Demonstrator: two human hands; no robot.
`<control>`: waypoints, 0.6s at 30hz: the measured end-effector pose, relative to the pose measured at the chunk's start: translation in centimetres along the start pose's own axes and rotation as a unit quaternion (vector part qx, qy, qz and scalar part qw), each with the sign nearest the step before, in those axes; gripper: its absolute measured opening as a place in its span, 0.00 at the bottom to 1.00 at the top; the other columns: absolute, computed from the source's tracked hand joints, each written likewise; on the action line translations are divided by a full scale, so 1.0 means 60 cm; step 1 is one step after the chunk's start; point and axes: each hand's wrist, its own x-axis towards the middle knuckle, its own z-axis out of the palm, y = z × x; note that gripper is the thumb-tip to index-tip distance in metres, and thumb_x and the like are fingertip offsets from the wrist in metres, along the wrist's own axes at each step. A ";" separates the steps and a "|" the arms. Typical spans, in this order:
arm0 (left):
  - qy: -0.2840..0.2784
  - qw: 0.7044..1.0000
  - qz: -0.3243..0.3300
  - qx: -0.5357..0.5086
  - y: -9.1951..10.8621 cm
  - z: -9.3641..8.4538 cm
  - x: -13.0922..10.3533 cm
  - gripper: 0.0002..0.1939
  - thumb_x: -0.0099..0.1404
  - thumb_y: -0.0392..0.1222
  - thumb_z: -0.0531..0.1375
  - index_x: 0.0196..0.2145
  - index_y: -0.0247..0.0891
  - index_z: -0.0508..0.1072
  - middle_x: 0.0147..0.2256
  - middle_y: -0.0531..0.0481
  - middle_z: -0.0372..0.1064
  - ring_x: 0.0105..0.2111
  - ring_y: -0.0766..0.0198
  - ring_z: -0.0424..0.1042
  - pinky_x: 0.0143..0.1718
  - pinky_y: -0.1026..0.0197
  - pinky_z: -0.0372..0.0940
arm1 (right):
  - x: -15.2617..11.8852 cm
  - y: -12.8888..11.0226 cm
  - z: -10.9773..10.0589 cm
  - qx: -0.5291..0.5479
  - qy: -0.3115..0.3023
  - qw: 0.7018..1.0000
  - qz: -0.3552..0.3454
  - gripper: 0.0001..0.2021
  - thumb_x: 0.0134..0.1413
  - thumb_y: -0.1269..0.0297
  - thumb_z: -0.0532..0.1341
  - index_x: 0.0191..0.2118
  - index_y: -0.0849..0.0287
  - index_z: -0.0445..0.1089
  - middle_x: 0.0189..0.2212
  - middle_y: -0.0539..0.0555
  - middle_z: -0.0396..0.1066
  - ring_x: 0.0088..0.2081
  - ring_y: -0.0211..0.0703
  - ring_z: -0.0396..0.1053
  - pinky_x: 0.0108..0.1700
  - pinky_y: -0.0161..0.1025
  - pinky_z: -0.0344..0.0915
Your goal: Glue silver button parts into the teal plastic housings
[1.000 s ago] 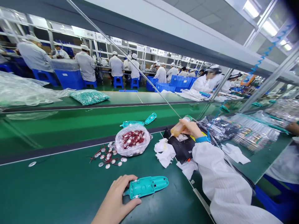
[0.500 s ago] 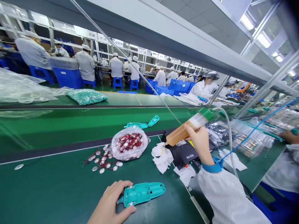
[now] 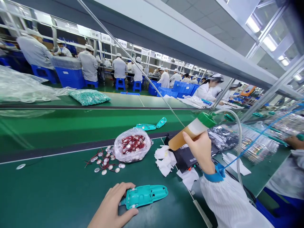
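My left hand (image 3: 116, 204) grips the narrow left end of a teal plastic housing half (image 3: 146, 195) that lies on the green table, thumb on the near side and fingers on the far side. My right hand (image 3: 200, 148) is wrapped round a glue syringe barrel (image 3: 188, 133), tilted with its lower end to the left. The barrel holds amber liquid and has a green cap with a clear hose (image 3: 237, 126). Its lower end is over crumpled white tissue (image 3: 164, 160) beside a black box (image 3: 187, 156); the tip cannot be made out.
A plastic bag of red-wired metal discs (image 3: 133, 146) stands behind my left hand, with loose discs (image 3: 104, 161) beside it. Teal housings (image 3: 146, 127) lie on the green conveyor (image 3: 71, 126). A co-worker's hand (image 3: 294, 140) is at the far right, near bagged parts (image 3: 258, 142).
The conveyor housings have shifted right. My right hand and the syringe barrel have turned slightly, the barrel's lower end staying near the tissue. My left hand and its housing half are almost unmoved.
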 end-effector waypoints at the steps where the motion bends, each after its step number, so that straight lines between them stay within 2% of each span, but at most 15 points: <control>1: -0.001 1.000 -0.001 0.000 0.002 -0.001 0.000 0.17 0.57 0.46 0.60 0.46 0.49 0.70 0.46 0.50 0.68 0.46 0.52 0.66 0.48 0.51 0.63 | -0.002 -0.001 -0.003 -0.006 0.000 1.000 -0.002 0.27 0.34 0.43 0.63 0.37 0.57 0.59 0.34 0.62 0.73 0.34 0.61 0.72 0.35 0.51 0.66; 7: 0.009 1.000 0.001 -0.001 0.007 -0.002 -0.001 0.18 0.56 0.45 0.61 0.45 0.48 0.71 0.46 0.50 0.69 0.46 0.52 0.67 0.47 0.53 0.64 | -0.008 -0.004 -0.021 -0.037 0.001 0.999 -0.016 0.27 0.33 0.42 0.62 0.36 0.56 0.58 0.32 0.62 0.73 0.33 0.61 0.73 0.32 0.49 0.66; 18: 0.040 0.998 0.054 0.011 -0.011 0.009 0.002 0.17 0.56 0.46 0.61 0.45 0.49 0.69 0.43 0.52 0.71 0.41 0.54 0.70 0.44 0.53 0.65 | -0.046 0.002 -0.051 -0.091 0.002 0.995 -0.049 0.22 0.29 0.42 0.61 0.24 0.53 0.57 0.17 0.55 0.67 0.21 0.55 0.69 0.22 0.45 0.64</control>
